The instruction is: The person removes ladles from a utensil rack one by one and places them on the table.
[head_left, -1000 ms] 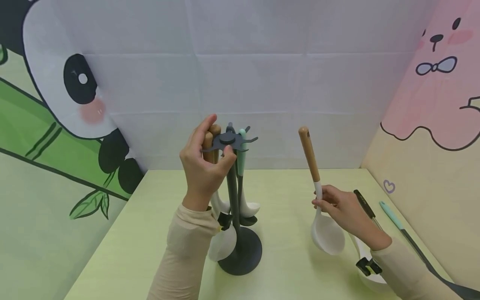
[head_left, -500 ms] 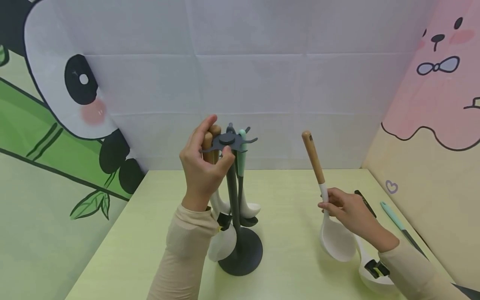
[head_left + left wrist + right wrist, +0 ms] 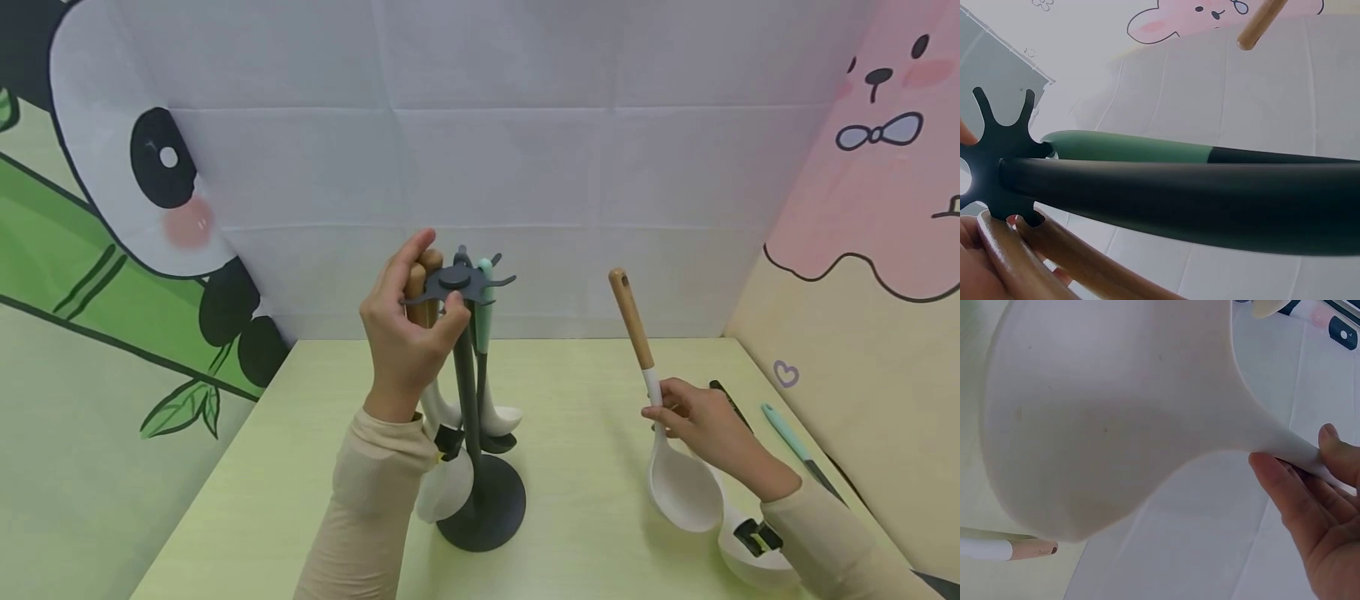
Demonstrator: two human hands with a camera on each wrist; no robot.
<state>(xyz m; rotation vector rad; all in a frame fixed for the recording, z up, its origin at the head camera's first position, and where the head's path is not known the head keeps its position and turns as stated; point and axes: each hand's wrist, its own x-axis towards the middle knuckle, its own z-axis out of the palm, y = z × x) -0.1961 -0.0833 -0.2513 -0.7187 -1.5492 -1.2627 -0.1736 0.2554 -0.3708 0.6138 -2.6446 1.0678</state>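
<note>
At its hooked top, the dark utensil stand (image 3: 483,510) is gripped by my left hand (image 3: 405,333), thumb in front and index finger raised. Two wooden handles (image 3: 1079,262) hang beside that palm, and a mint handle (image 3: 483,321) hangs across from them. Their white and black heads dangle around the post (image 3: 1197,203). On the right, my right hand (image 3: 705,425) pinches the white neck of a large serving spoon (image 3: 682,492), its wooden handle pointing up and its bowl down. The spoon's broad bowl fills much of the right wrist view, with thumb and fingers at its neck.
Right of the spoon, a white ladle (image 3: 753,554) lies on the pale table (image 3: 577,500), partly behind the forearm. A black-handled utensil (image 3: 727,402) and a mint-handled one (image 3: 787,433) lie near the right edge. Cloth walls (image 3: 495,158) stand behind and beside.
My right hand has carried the serving spoon to the right and slightly lower toward me. The left hand and the stand have stayed where they were.
</note>
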